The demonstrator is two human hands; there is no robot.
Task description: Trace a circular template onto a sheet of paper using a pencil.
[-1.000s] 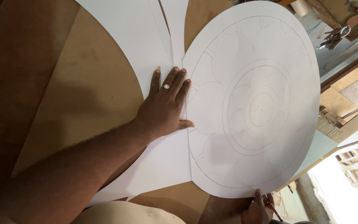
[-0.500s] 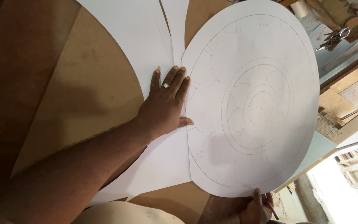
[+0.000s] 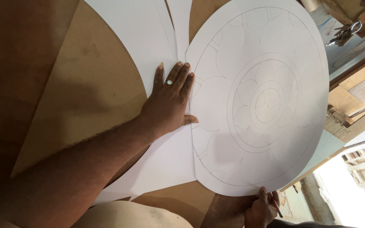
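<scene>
A large round white paper sheet [image 3: 258,101] carries a pencilled pattern of rings and petals and lies on a brown board [image 3: 85,93]. My left hand [image 3: 170,101], with a ring on one finger, presses flat on the white paper [image 3: 165,164] beside the round sheet's left edge, its thumb touching that edge. At the bottom, my right hand [image 3: 260,209] grips a dark pencil [image 3: 278,211] at the round sheet's lower rim.
More white paper pieces [image 3: 136,38] lie under and left of the round sheet. Scissors [image 3: 343,33] rest at the top right among wooden boards and offcuts [image 3: 351,105]. A curved pale board piece [image 3: 127,215] sits at the bottom.
</scene>
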